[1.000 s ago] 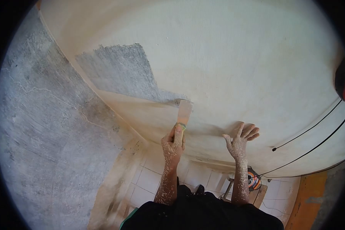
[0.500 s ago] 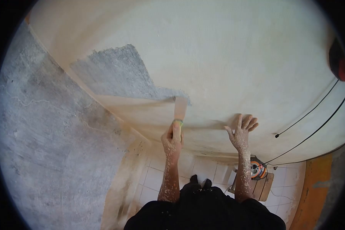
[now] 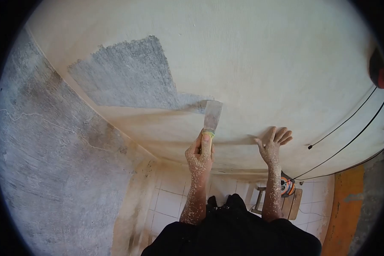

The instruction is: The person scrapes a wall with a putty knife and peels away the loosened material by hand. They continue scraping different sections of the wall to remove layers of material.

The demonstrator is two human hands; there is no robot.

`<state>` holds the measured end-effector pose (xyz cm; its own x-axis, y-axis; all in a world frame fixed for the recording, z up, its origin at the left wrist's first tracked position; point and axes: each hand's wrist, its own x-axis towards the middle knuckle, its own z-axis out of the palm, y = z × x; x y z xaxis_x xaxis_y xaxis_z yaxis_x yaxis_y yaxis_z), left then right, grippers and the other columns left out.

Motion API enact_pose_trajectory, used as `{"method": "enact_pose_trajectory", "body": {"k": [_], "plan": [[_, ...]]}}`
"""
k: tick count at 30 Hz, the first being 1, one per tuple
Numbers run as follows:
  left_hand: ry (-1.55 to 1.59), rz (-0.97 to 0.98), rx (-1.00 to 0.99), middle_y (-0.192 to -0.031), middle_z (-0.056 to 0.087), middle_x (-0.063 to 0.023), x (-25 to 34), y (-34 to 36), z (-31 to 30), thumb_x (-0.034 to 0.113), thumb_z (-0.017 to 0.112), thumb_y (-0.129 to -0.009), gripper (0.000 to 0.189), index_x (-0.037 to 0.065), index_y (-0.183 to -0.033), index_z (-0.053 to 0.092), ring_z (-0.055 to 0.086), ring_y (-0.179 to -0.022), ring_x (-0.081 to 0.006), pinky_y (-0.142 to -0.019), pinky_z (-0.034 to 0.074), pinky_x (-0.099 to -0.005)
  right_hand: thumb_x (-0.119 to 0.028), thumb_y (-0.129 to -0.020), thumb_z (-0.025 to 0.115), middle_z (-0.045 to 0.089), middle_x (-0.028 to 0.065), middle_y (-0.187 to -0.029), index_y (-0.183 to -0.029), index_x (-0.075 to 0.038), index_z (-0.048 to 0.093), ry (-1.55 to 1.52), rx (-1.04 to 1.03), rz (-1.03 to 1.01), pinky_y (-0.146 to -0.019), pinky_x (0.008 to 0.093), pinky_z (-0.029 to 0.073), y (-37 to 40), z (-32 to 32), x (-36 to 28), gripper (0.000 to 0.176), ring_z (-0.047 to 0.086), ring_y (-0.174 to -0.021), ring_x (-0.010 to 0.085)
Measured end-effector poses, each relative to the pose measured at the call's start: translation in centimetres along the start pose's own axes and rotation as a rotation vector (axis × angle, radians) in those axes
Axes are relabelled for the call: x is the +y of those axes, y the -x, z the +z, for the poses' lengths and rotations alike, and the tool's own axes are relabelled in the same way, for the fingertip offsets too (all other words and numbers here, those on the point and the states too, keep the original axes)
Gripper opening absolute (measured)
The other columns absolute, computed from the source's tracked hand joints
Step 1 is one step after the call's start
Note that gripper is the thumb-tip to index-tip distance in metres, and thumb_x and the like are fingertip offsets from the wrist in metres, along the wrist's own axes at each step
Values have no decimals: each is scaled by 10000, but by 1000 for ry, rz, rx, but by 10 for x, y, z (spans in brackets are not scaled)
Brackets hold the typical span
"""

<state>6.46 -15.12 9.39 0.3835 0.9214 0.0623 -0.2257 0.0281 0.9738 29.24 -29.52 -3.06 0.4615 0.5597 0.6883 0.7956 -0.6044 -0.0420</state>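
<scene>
My left hand (image 3: pixel 200 150) is closed round the yellowish handle of a paint scraper (image 3: pixel 213 115), thumb lying along it. The scraper's wide metal blade points up, its edge at the right end of a bare grey patch (image 3: pixel 132 74) on the cream-painted wall (image 3: pixel 260 55). With fingers spread, my right hand (image 3: pixel 274 147) rests against the wall to the right and holds nothing. Pale flakes cover both forearms.
A rough grey wall (image 3: pixel 64 170) meets the painted one at a corner on the left. Below right, an orange-and-black cable reel (image 3: pixel 287 187) sits on a small wooden stool (image 3: pixel 292 205) on white floor tiles. Black cables (image 3: pixel 345 143) hang at right.
My left hand and the scraper have moved slightly right, and the grey strip by the blade looks longer. My right hand stays spread at the wall; the view has shifted a little.
</scene>
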Motion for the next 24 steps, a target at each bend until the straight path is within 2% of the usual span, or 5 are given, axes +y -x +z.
{"method": "enact_pose_trajectory", "body": {"k": [8, 11, 17, 20, 24], "plan": [[40, -38, -37, -575, 472, 34, 4, -8, 1, 330, 575, -956, 352, -4, -1024, 666, 398, -472, -24, -423, 316, -195, -594, -861, 552, -231, 301, -1487, -1479, 1, 113, 31, 34, -32, -1005, 693, -166, -3, 0, 4, 964, -308, -1327, 498], [-13, -9, -71, -592, 481, 11, -3, -5, -3, 374, 544, -961, 381, 6, -935, 641, 373, -422, -28, -364, 270, -195, -586, -863, 557, -243, 301, -1483, -1483, -8, 80, -11, 57, -55, -1002, 696, -164, -4, -1, 4, 972, -310, -1322, 505], [-47, 12, 36, -593, 472, 20, -18, -6, -10, 347, 556, -960, 361, -1, -990, 648, 394, -467, -26, -394, 295, -192, -590, -860, 555, -259, 312, -1471, -1484, -9, 77, 17, -18, -9, -1002, 691, -172, 5, -2, 4, 977, -333, -1311, 501], [-14, 43, -7, -580, 475, 30, -49, -6, -17, 255, 576, -959, 330, -5, -1150, 644, 424, -516, -24, -458, 337, -200, -589, -864, 549, -261, 308, -1472, -1480, 1, 88, 24, 36, -50, -1002, 689, -176, -7, 2, 7, 969, -337, -1312, 495], [-118, 229, -15, -586, 496, -3, -4, -22, 18, 208, 591, -947, 319, 29, -1209, 625, 456, -545, -40, -487, 363, -206, -583, -871, 547, -249, 292, -1485, -1483, -10, 89, 12, -25, 12, -1007, 686, -173, -1, -1, 5, 955, -330, -1326, 475]]}}
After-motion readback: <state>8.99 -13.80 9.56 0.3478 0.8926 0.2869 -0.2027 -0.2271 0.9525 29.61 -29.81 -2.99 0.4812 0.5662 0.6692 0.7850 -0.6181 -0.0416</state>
